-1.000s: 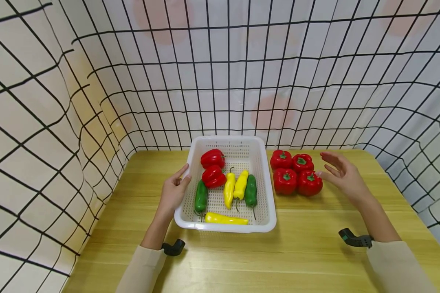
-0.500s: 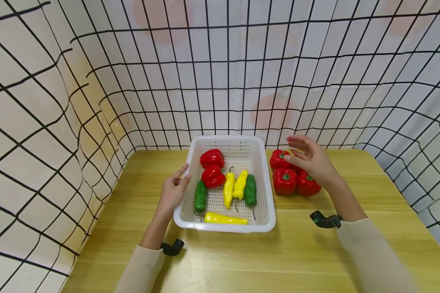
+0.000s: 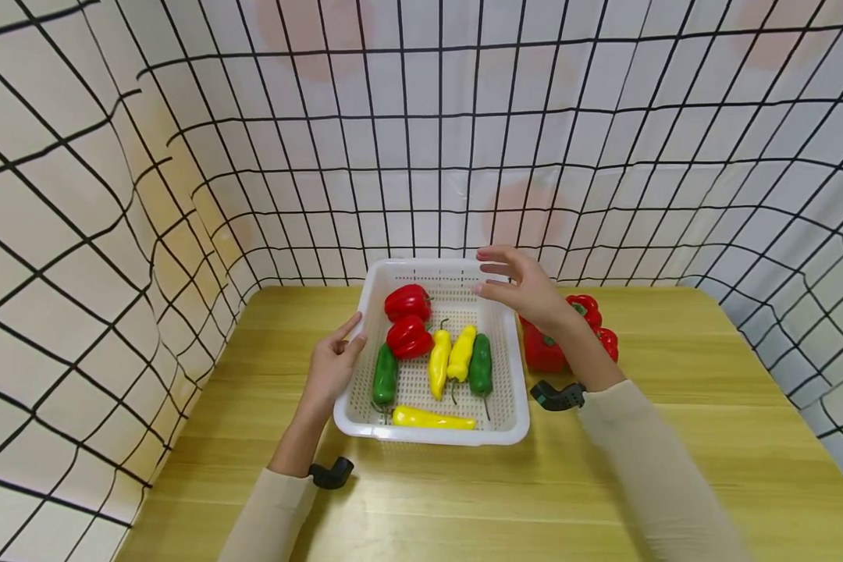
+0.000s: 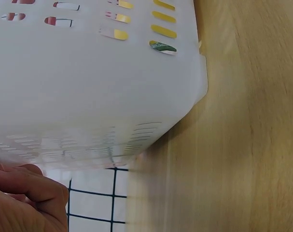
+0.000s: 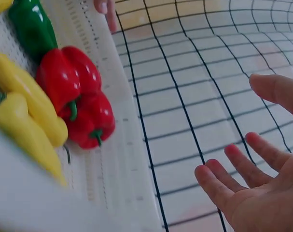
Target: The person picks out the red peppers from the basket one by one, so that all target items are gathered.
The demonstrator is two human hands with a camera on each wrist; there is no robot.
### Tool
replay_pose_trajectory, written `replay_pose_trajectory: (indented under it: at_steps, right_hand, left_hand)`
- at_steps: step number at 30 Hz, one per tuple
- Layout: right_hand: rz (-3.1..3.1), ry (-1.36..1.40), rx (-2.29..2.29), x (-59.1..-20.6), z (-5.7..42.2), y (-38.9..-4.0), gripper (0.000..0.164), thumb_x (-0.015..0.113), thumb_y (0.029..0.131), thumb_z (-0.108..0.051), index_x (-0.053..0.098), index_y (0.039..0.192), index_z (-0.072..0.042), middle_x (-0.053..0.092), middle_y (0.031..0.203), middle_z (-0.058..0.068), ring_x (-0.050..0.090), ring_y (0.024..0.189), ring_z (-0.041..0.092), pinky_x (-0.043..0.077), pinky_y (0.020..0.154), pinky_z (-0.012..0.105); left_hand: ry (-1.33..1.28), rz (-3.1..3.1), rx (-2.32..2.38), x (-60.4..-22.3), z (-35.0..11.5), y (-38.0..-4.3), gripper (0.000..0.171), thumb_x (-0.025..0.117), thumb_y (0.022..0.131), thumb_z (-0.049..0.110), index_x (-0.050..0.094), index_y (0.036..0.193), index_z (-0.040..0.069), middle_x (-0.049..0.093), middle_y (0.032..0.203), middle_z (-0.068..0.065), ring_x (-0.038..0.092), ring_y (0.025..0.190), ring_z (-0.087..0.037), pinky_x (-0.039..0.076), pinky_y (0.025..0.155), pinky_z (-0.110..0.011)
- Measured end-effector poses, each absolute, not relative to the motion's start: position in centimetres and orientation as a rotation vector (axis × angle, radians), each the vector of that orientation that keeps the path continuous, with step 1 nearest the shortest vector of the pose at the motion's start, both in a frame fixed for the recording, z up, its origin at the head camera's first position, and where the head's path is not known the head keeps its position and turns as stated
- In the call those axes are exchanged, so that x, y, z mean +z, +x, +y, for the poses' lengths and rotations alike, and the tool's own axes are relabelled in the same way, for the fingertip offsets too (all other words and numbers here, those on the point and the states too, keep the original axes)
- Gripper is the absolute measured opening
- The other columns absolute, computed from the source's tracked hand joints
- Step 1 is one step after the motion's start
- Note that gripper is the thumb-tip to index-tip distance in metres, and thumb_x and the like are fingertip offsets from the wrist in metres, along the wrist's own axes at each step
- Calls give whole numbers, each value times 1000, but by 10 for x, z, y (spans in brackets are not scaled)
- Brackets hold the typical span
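Note:
A white plastic basket [image 3: 432, 434] stands on the table, its left rim pinched between the thumb and fingers of my left hand [image 3: 332, 371]. In the left wrist view the curled fingers [image 4: 37, 193] touch the basket wall. My right hand [image 3: 523, 289] is over the basket's back right corner, fingers spread and holding nothing. Inside lie two red bell peppers [image 3: 409, 337], a green pepper [image 3: 385, 376] at the left, another green pepper [image 3: 481, 365] at the right, and several yellow peppers [image 3: 433, 419]. Right of the basket sit more red bell peppers [image 3: 544, 351], partly hidden by my right arm.
The wooden table [image 3: 421, 499] reaches out on both sides of the basket. Behind it hangs a white cloth with a black grid [image 3: 407, 140], which also closes off the left and right sides.
My right hand has moved left, from the red bell peppers beside the basket to above the basket's back right corner. The left hand and the basket have stayed in place.

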State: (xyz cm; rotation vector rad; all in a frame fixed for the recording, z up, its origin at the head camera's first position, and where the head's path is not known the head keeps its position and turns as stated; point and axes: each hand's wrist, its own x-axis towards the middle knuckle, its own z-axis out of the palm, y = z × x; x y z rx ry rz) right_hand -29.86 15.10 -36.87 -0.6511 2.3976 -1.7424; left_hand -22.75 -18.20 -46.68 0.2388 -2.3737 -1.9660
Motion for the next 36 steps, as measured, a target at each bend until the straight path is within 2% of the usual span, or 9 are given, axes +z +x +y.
replay_pose_trajectory:
  at_steps: [10, 14, 20, 24, 32, 36]
  right_hand:
    - [2341, -685, -1684, -374, 112, -309, 60, 74, 96, -21, 47, 149, -17, 45, 156, 4, 44, 145, 33, 50, 109, 54]
    - [2328, -704, -1639, -380, 101, -314, 59, 73, 96, -20, 47, 149, -16, 46, 155, 7, 43, 145, 37, 49, 110, 55]
    - [2327, -687, -1550, -393, 89, -320, 62, 76, 93, -28, 49, 148, -18, 46, 156, 11, 43, 144, 40, 46, 112, 57]
    - [2325, -673, -1514, -403, 83, -323, 64, 78, 91, -29, 50, 148, -16, 45, 157, 15, 44, 144, 43, 45, 113, 58]
    - [2325, -693, -1419, -422, 75, -326, 70, 78, 92, -29, 47, 152, -11, 47, 155, 16, 47, 141, 43, 49, 110, 56]
    - [2326, -709, -1370, -426, 72, -325, 71, 77, 91, -29, 47, 152, -11, 46, 156, 16, 47, 140, 43, 49, 110, 56]
  left_hand:
    - [242, -2389, -1967, -466, -181, -227, 45, 64, 103, 35, 57, 147, 38, 64, 100, -26, 70, 85, -32, 64, 74, -43]
    - [251, -2392, -1960, -466, -182, -227, 45, 65, 103, 35, 57, 147, 38, 64, 99, -24, 70, 84, -30, 64, 72, -41]
    - [250, -2384, -1943, -466, -182, -227, 45, 66, 102, 34, 58, 146, 38, 63, 89, -17, 67, 76, -24, 63, 66, -36]
    - [236, -2370, -1951, -466, -181, -227, 44, 66, 102, 33, 59, 146, 37, 61, 84, -13, 65, 71, -22, 62, 64, -34]
    - [243, -2366, -1964, -465, -180, -227, 44, 66, 102, 32, 59, 146, 37, 62, 84, -15, 67, 73, -25, 63, 66, -37]
    - [240, -2366, -1953, -465, -180, -227, 44, 66, 102, 32, 59, 146, 36, 61, 81, -13, 65, 70, -23, 61, 63, -34]
